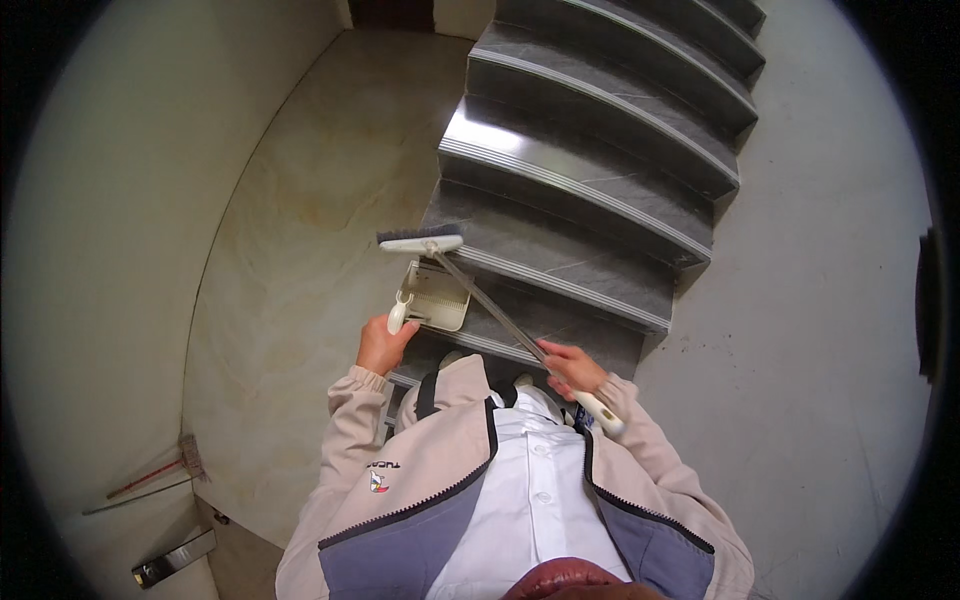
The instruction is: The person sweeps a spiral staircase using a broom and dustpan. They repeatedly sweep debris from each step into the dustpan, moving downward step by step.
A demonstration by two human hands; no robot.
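Observation:
My left hand [384, 345] grips the handle of a cream plastic dustpan [448, 306], whose open tray is over the left end of a dark stair tread. In my right hand [574, 369] is the long handle of a broom [491, 307], held near its white grip end. The white broom head with dark bristles [421, 240] lies beyond the dustpan, at the left edge of the step above, with its bristles pointing away from me. Whether the bristles touch the step cannot be told.
Grey stone stairs [570, 180] with striped nosings rise ahead. A plain wall [802, 315] borders them on the right. Pale marbled floor [300, 247] lies lower left, where a broom with a red handle [146, 478] leans near a wall-side metallic box [174, 559].

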